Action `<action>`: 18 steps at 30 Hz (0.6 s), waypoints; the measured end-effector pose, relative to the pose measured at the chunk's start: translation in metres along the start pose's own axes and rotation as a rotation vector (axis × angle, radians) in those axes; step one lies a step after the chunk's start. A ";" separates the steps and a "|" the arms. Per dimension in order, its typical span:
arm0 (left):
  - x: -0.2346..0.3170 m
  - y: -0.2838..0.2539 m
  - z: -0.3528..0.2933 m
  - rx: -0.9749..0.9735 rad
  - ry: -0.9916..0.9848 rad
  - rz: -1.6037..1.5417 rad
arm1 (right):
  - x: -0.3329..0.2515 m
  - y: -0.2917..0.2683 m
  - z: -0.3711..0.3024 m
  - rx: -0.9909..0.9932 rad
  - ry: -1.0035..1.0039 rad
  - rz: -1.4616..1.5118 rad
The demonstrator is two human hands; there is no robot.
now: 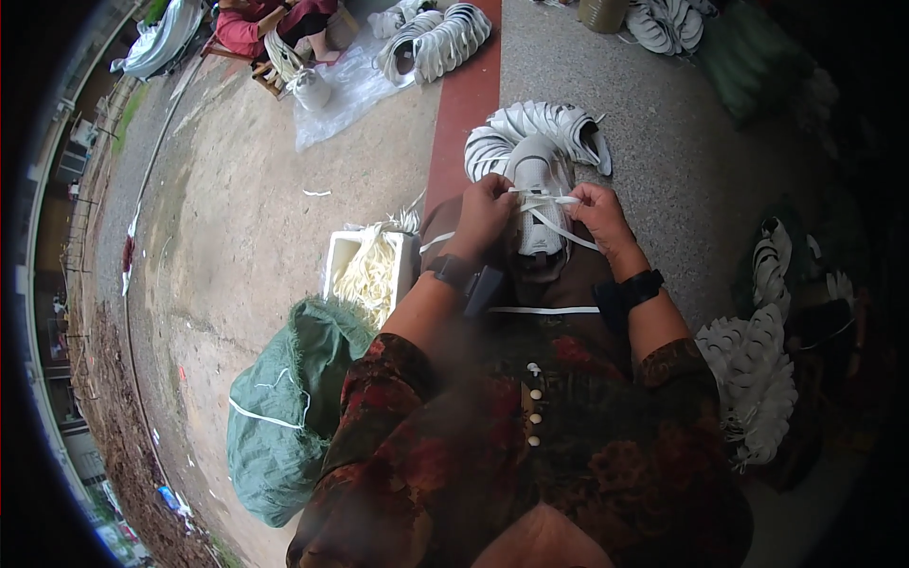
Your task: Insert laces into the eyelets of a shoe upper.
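The two hands are apart from each other, one on each side of a grey-white shoe [538, 163]. The left hand [485, 210] pinches a white lace [557, 227] between thumb and fingers, and the right hand [598, 214] pinches the same lace at the other side. Below and around all this lies the concrete ground [256, 189], crossed by a dark red stripe [466, 133]. Far at the upper left, another person [248, 28] in a red top is sitting. A green sack [275, 445], bulging, stands at the left, near the person's left arm. At the right there is a pile of white shoe uppers [753, 379], and a curved row of similar pieces [568, 121] is just beyond the shoe. Between the sack and the lap [587, 289] stands a white box [412, 260], filled with loose cream laces [367, 270]. The shoe itself is over the lap, its toe pointing away from the person. The lace crosses over its tongue, with one loose part hanging toward the right.
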State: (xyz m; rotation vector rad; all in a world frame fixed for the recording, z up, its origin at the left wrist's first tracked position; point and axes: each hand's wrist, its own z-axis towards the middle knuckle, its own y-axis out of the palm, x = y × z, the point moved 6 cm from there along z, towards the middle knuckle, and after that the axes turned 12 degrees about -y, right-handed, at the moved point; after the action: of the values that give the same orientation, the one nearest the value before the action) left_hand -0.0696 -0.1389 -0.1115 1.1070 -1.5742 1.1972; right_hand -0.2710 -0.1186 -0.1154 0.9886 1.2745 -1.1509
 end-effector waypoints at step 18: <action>-0.008 0.001 0.003 -0.064 -0.114 -0.186 | -0.013 0.011 -0.007 -0.146 -0.038 0.033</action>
State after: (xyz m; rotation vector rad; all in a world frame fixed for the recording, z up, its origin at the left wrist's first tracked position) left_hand -0.0692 -0.1405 -0.1204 1.2693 -1.5455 0.9691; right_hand -0.2606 -0.1090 -0.1036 0.8735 1.2882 -1.0311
